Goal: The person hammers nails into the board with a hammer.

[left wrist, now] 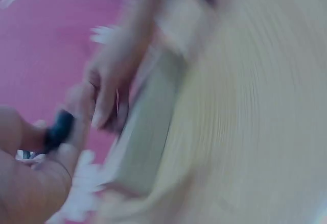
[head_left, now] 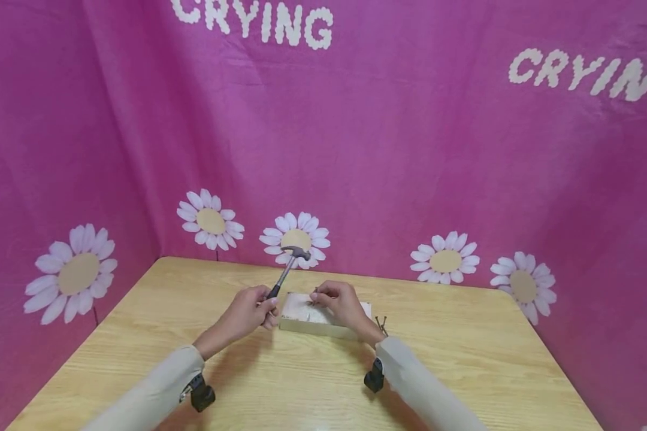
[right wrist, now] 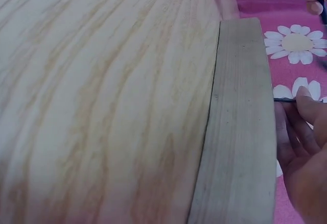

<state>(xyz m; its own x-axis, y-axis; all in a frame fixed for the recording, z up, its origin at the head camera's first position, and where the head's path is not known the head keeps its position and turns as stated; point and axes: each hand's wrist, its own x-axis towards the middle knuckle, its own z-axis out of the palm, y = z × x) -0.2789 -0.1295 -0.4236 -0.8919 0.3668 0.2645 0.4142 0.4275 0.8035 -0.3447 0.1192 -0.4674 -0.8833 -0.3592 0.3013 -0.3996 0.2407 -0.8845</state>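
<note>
My left hand point(head_left: 248, 312) grips a claw hammer point(head_left: 284, 275) by its black handle, the metal head raised above and left of a wooden block point(head_left: 315, 327). The block lies flat on the table, its top face whitish. My right hand point(head_left: 338, 301) is over the block, thumb and fingers pinching a thin dark nail point(right wrist: 284, 100). In the right wrist view, the nail stands at right angles to the block's top face, its tip at the surface; whether it has entered the wood cannot be seen. The left wrist view is blurred, showing the hammer's handle point(left wrist: 60, 129) in the left hand.
Several loose nails point(head_left: 381, 325) lie on the wooden table point(head_left: 463, 359), just right of the block. A pink cloth point(head_left: 377, 149) with daisies and white lettering hangs behind and beside the table. Each wrist carries a small black camera point(head_left: 374, 376).
</note>
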